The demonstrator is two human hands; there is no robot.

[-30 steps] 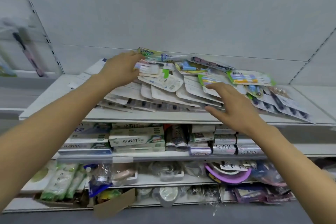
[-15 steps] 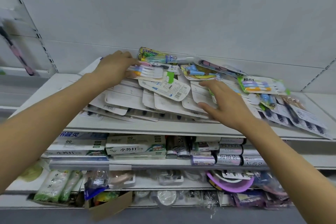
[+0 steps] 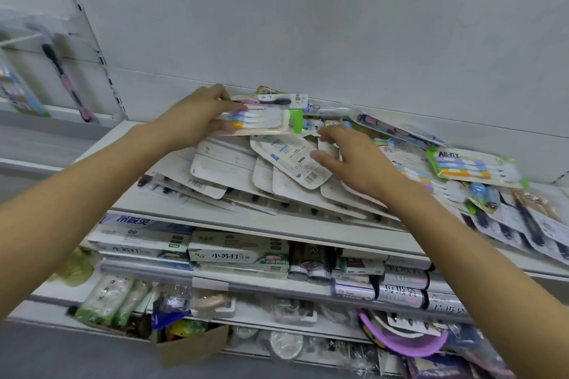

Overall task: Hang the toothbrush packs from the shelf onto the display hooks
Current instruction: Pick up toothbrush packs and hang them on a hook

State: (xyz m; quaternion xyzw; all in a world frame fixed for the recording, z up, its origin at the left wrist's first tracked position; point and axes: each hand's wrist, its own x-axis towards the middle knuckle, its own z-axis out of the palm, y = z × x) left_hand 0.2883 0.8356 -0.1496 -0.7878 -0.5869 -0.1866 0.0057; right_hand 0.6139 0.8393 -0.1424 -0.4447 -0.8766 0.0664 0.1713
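toothbrush pack [image 3: 261,120] lifted | left hand [image 3: 197,120] grips | right hand [image 3: 354,157] beside

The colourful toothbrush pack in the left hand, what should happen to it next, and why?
Probably lift the colourful toothbrush pack clear of the pile. The left hand already grips its end, and it lies on top, so it should come free easily for hanging.

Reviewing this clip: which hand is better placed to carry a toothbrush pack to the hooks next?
Left, probably. The left hand already grips a multicolour toothbrush pack lifted off the pile, and the hooks with hanging brushes are on its side. The right hand only hovers over face-down packs, holding nothing.
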